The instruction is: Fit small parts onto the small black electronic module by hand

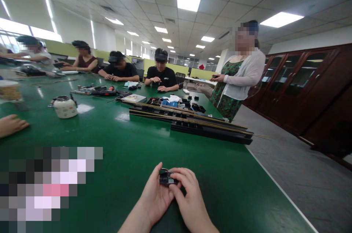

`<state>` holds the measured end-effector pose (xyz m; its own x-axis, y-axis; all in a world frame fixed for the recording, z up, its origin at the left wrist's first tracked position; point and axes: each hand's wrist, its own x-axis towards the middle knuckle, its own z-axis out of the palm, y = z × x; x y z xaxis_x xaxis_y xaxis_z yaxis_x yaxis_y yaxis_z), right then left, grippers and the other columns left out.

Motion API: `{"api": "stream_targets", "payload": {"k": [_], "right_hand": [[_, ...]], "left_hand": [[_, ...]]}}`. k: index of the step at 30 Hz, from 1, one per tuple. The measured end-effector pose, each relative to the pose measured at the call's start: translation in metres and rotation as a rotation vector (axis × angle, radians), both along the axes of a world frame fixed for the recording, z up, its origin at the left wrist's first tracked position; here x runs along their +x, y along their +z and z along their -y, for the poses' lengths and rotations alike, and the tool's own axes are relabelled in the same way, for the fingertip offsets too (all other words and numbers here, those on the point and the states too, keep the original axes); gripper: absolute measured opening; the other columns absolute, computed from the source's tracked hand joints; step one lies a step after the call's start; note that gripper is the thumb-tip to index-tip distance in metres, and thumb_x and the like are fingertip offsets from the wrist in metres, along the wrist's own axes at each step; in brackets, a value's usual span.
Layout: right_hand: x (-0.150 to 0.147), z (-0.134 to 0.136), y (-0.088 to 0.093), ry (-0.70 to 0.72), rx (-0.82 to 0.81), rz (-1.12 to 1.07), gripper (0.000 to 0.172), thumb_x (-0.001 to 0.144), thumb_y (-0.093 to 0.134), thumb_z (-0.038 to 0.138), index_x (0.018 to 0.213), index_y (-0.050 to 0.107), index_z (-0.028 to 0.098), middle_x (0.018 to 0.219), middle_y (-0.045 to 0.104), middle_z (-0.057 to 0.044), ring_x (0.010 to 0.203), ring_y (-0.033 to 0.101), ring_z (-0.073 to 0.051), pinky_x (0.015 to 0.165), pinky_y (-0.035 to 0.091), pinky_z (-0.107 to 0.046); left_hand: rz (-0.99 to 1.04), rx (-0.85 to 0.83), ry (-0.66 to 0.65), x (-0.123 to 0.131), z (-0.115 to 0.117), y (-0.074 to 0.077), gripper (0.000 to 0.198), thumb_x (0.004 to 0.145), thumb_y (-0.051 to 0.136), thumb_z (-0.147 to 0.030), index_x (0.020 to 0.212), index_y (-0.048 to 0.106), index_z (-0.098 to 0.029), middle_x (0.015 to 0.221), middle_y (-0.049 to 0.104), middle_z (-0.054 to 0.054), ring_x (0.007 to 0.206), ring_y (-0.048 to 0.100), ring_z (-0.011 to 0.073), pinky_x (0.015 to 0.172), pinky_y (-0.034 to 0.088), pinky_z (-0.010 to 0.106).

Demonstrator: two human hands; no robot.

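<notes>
Just above the green table, both hands are together around a small black device with a thin wire (165, 178). My left hand (155, 194) cradles it from the left and below, thumb raised along its side. The fingers and thumb of my right hand (188, 191) close on its right end, covering part of it. What kind of device it is, I cannot make out. Beyond the hands lie long black rails with thin brass-coloured rods (192, 120).
The green table (123, 163) ends at a right edge. Behind the rails are blue and black parts (172, 102) and a white box (134, 98). A cream pot (65, 107) stands left, near another person's hand (12, 125). Several people sit beyond; one person (239, 68) stands right.
</notes>
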<state>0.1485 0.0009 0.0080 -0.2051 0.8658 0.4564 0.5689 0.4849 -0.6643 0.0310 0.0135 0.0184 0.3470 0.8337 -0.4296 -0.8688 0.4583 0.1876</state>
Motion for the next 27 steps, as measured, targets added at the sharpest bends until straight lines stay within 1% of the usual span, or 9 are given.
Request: {"api": "stream_targets", "payload": {"k": [5, 9, 12, 14, 16, 19, 21, 24, 27], "right_hand": [[-0.0009, 0.002, 0.0052, 0.011, -0.042, -0.082, 0.021, 0.072, 0.059, 0.015, 0.088, 0.065, 0.026, 0.103, 0.064, -0.005, 0.102, 0.054, -0.023, 0.088, 0.043, -0.042], [-0.0002, 0.0023, 0.0052, 0.04, -0.058, -0.11, 0.028, 0.073, 0.057, 0.012, 0.095, 0.064, 0.027, 0.106, 0.063, -0.006, 0.103, 0.054, -0.022, 0.09, 0.043, -0.042], [0.0008, 0.0017, 0.0018, 0.024, -0.021, -0.136, 0.033, 0.072, 0.057, 0.011, 0.101, 0.062, 0.027, 0.108, 0.062, -0.006, 0.103, 0.054, -0.022, 0.09, 0.044, -0.042], [0.0016, 0.0015, -0.0005, -0.009, 0.011, -0.141, 0.033, 0.072, 0.058, 0.013, 0.101, 0.062, 0.027, 0.108, 0.062, -0.006, 0.103, 0.055, -0.022, 0.089, 0.046, -0.042], [0.0022, 0.0017, -0.002, -0.033, 0.027, -0.115, 0.03, 0.073, 0.058, 0.015, 0.1, 0.063, 0.027, 0.108, 0.061, -0.007, 0.103, 0.055, -0.022, 0.089, 0.046, -0.041], [0.0023, 0.0026, -0.0021, -0.04, 0.041, -0.048, 0.03, 0.074, 0.058, 0.017, 0.101, 0.062, 0.029, 0.112, 0.059, -0.007, 0.106, 0.052, -0.023, 0.09, 0.045, -0.042], [0.0017, 0.0036, -0.0009, -0.025, 0.05, 0.016, 0.032, 0.073, 0.058, 0.018, 0.102, 0.062, 0.031, 0.115, 0.057, -0.006, 0.109, 0.05, -0.024, 0.091, 0.044, -0.043], [0.0, 0.0053, 0.002, 0.011, 0.055, 0.11, 0.031, 0.071, 0.06, 0.019, 0.098, 0.063, 0.034, 0.116, 0.057, -0.003, 0.111, 0.048, -0.025, 0.093, 0.041, -0.045], [-0.0015, 0.0067, 0.0044, 0.025, 0.057, 0.118, 0.033, 0.07, 0.061, 0.018, 0.099, 0.062, 0.034, 0.116, 0.057, -0.002, 0.111, 0.048, -0.024, 0.093, 0.04, -0.044]], "left_hand": [[-0.008, 0.029, -0.043, -0.0019, -0.0006, -0.0013, 0.032, 0.085, 0.039, -0.033, 0.073, 0.056, -0.009, 0.061, 0.065, 0.006, 0.051, 0.062, 0.0126, 0.054, 0.055, 0.027], [-0.018, 0.043, -0.059, -0.0032, -0.0001, -0.0015, 0.033, 0.085, 0.04, -0.034, 0.072, 0.057, -0.009, 0.06, 0.065, 0.006, 0.05, 0.063, 0.0134, 0.053, 0.054, 0.026], [-0.047, 0.056, -0.065, -0.005, -0.0015, -0.002, 0.033, 0.084, 0.041, -0.036, 0.075, 0.058, -0.009, 0.063, 0.068, 0.009, 0.053, 0.065, 0.0159, 0.053, 0.053, 0.026], [-0.07, 0.059, -0.069, -0.0063, -0.0026, -0.0026, 0.034, 0.083, 0.04, -0.037, 0.078, 0.059, -0.009, 0.066, 0.069, 0.011, 0.056, 0.066, 0.018, 0.052, 0.053, 0.027], [-0.081, 0.058, -0.073, -0.007, -0.0031, -0.0037, 0.034, 0.083, 0.041, -0.038, 0.079, 0.059, -0.009, 0.066, 0.069, 0.011, 0.057, 0.066, 0.0186, 0.052, 0.053, 0.027], [-0.079, 0.057, -0.061, -0.006, -0.0027, -0.0049, 0.031, 0.082, 0.043, -0.036, 0.078, 0.06, -0.01, 0.062, 0.068, 0.008, 0.053, 0.065, 0.0164, 0.055, 0.053, 0.028], [-0.084, 0.06, -0.06, -0.004, -0.0022, -0.0044, 0.032, 0.083, 0.042, -0.036, 0.075, 0.06, -0.01, 0.062, 0.067, 0.008, 0.053, 0.064, 0.0156, 0.058, 0.053, 0.029], [-0.083, 0.058, -0.023, -0.0008, -0.0021, -0.0014, 0.033, 0.084, 0.041, -0.035, 0.069, 0.058, -0.011, 0.06, 0.066, 0.006, 0.052, 0.063, 0.0149, 0.057, 0.053, 0.029], [-0.096, 0.032, 0.006, 0.0012, -0.0023, 0.0019, 0.032, 0.084, 0.041, -0.034, 0.066, 0.056, -0.012, 0.056, 0.064, 0.004, 0.049, 0.062, 0.0138, 0.056, 0.053, 0.029]]}}
